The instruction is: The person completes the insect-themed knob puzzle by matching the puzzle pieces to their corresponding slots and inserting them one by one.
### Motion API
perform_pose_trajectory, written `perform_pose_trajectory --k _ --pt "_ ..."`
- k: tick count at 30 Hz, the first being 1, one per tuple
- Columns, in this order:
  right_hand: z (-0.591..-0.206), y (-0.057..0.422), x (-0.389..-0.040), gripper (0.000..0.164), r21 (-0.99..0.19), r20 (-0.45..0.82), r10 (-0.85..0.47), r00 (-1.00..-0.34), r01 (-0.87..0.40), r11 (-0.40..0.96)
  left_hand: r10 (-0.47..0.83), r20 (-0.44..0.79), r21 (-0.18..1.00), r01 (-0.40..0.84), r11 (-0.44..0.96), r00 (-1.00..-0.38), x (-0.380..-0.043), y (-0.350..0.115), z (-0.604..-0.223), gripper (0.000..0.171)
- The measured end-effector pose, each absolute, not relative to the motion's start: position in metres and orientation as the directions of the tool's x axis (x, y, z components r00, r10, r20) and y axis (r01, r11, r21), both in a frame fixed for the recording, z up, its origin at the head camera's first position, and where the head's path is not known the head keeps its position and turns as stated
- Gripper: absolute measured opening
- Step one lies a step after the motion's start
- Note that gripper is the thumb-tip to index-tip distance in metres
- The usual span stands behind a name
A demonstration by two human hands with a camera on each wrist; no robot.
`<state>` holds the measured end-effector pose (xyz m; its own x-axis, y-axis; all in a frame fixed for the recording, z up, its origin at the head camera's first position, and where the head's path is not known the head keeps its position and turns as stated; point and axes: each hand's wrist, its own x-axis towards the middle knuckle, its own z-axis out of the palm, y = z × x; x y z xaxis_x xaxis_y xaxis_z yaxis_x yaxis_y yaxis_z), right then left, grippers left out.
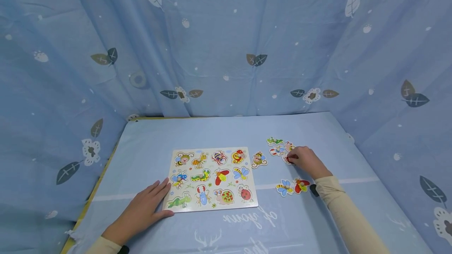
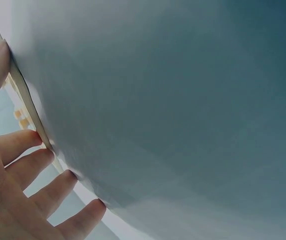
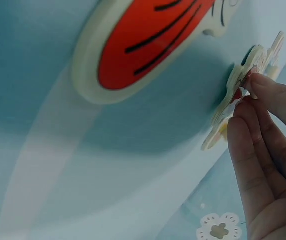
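A wooden peg puzzle board (image 1: 210, 185) printed with insects lies on the table, with knobbed pieces in several of its upper slots. My left hand (image 1: 143, 211) touches the board's left edge with fingers spread; in the left wrist view the fingertips (image 2: 43, 155) meet that edge. On the right, my right hand (image 1: 308, 162) pinches a red puzzle piece (image 1: 287, 159) by its knob, mostly hidden by the fingers. The right wrist view shows thumb and fingers on the red piece (image 3: 237, 95), which is tilted in that view.
Near the right hand lie a green grasshopper piece (image 1: 274, 141), a beetle piece (image 1: 276, 151) and a snail piece (image 1: 289, 145). A bee piece (image 1: 259, 160) sits beside the board. Closer in are a dragonfly piece (image 1: 284, 188) and a red-winged insect piece (image 1: 301, 185). Blue curtains (image 1: 226, 42) surround the table.
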<state>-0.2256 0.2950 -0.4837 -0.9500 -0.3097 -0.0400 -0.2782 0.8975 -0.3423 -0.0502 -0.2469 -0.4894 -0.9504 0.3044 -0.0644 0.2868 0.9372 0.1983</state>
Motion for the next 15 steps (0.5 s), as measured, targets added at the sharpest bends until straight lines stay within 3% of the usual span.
perform_pose_trajectory --k 15 --pt "-0.466 0.27 -0.209 0.012 -0.362 -0.008 -0.352 -0.936 -0.326 0.874 0.295 -0.071 0.206 0.276 0.939 -0.953 -0.049 -0.246 -0.488 0.095"
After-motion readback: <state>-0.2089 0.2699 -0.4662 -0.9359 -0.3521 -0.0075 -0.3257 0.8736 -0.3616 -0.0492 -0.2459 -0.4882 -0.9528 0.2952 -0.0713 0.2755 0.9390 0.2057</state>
